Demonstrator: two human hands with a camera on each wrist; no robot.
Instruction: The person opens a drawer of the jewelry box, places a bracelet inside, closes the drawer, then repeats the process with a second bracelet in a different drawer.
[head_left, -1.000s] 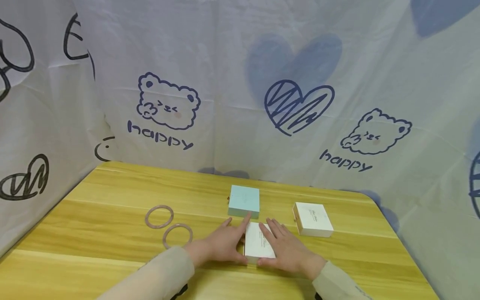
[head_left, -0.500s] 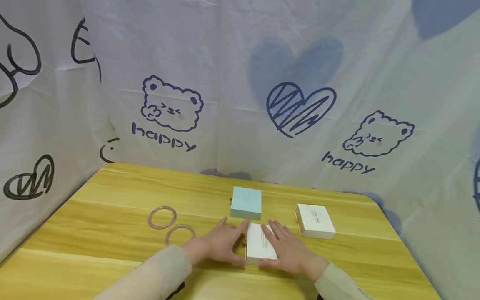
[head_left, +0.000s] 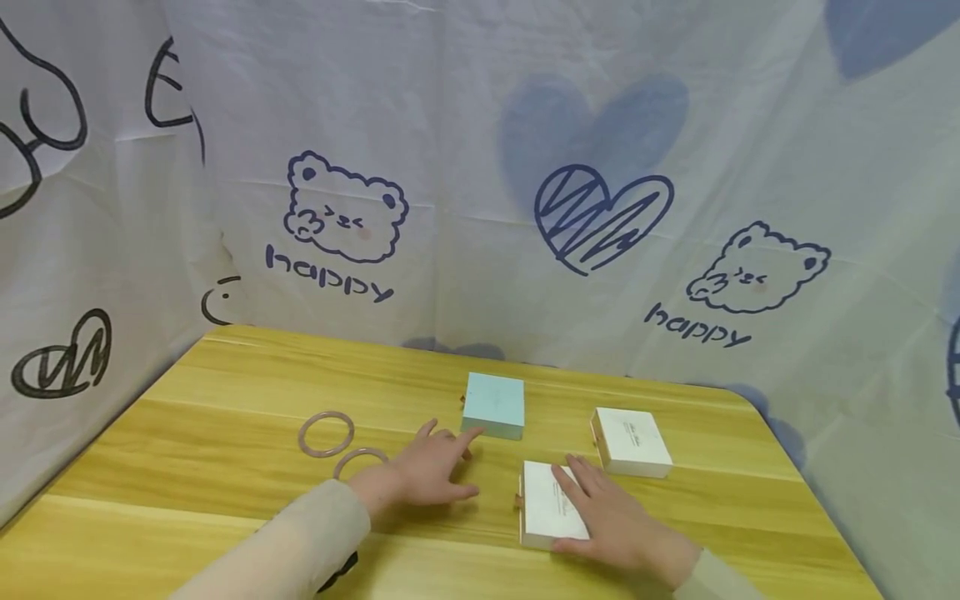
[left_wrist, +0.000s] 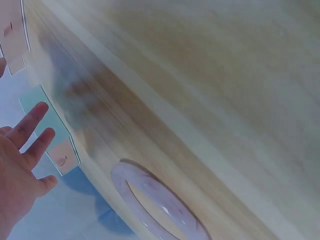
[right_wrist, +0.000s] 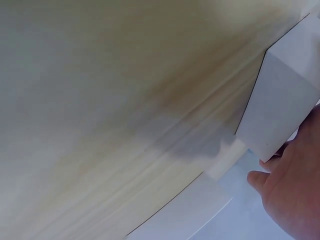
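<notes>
My right hand [head_left: 622, 525] holds a small white drawer-style gift box [head_left: 542, 504] flat on the table, with the thumb at its near edge and fingers reaching over its top and far edge. A brown ribbon tab [head_left: 518, 502] sticks out on its left side. My left hand [head_left: 412, 477] is apart from that box, its fingers spread above the table. It hovers between a light blue gift box [head_left: 495, 398] and two pale pinkish bangles. One bangle [head_left: 303, 442] lies farther left; the other bangle [head_left: 362, 451] is partly hidden by the left arm. The left wrist view shows a glossy bangle [left_wrist: 130, 190].
A second white gift box [head_left: 632, 440] sits at the right, behind my right hand. All of it stands on a yellow wood-grain table [head_left: 225, 400]. A white cloth [head_left: 465, 125] with bear and heart drawings hangs behind the far edge.
My left hand has let go of the near white box and moved left. My right hand has shifted that box right and slightly nearer. The bangles and other boxes stay put.
</notes>
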